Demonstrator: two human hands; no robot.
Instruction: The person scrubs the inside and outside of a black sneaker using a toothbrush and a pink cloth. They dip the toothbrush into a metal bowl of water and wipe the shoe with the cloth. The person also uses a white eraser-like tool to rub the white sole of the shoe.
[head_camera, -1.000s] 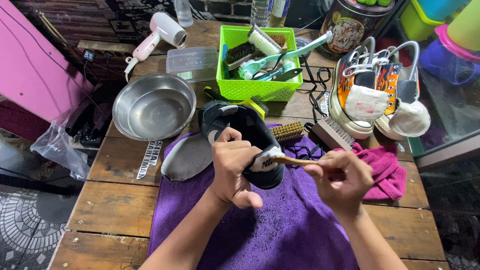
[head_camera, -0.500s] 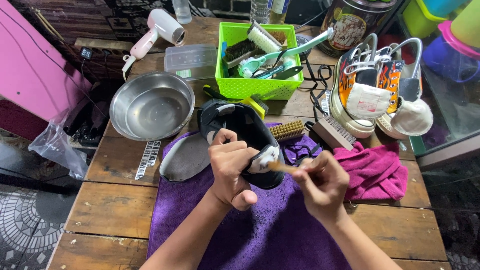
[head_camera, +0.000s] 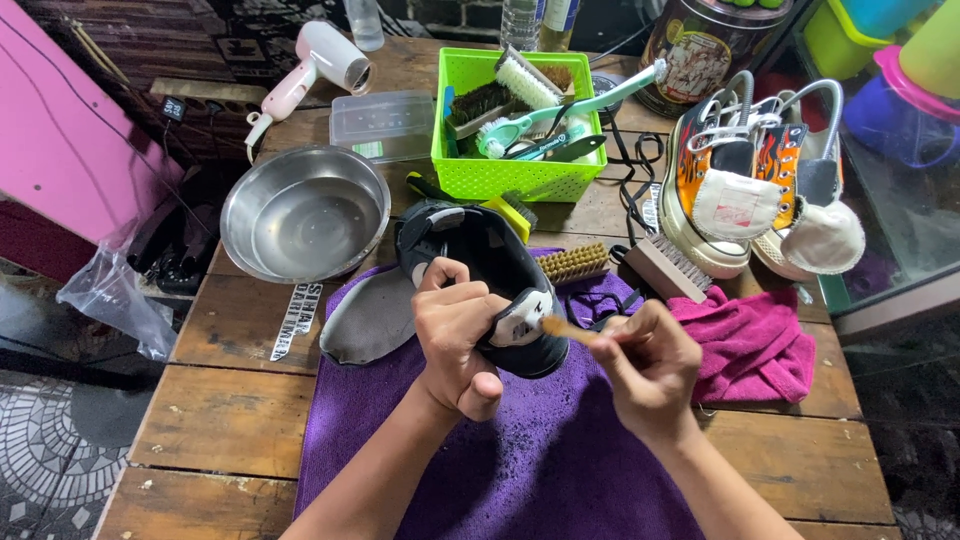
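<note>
My left hand (head_camera: 458, 335) grips a black shoe (head_camera: 480, 250) by its heel, holding it over a purple towel (head_camera: 520, 460). My right hand (head_camera: 645, 370) holds a small wooden-handled brush (head_camera: 566, 329) whose tip touches the white patch on the shoe's heel. A grey insole (head_camera: 372, 318) lies on the towel just left of the shoe.
On the wooden table stand a steel bowl (head_camera: 300, 215), a green basket (head_camera: 505, 178) of brushes, a pink hair dryer (head_camera: 315, 60), a clear box (head_camera: 383, 122), two loose brushes (head_camera: 668, 268), a pink cloth (head_camera: 750, 345) and a pair of sneakers (head_camera: 735, 190) at the right.
My right hand has shifted slightly left and closer to the shoe's heel with the brush. The left hand keeps its hold on the shoe.
</note>
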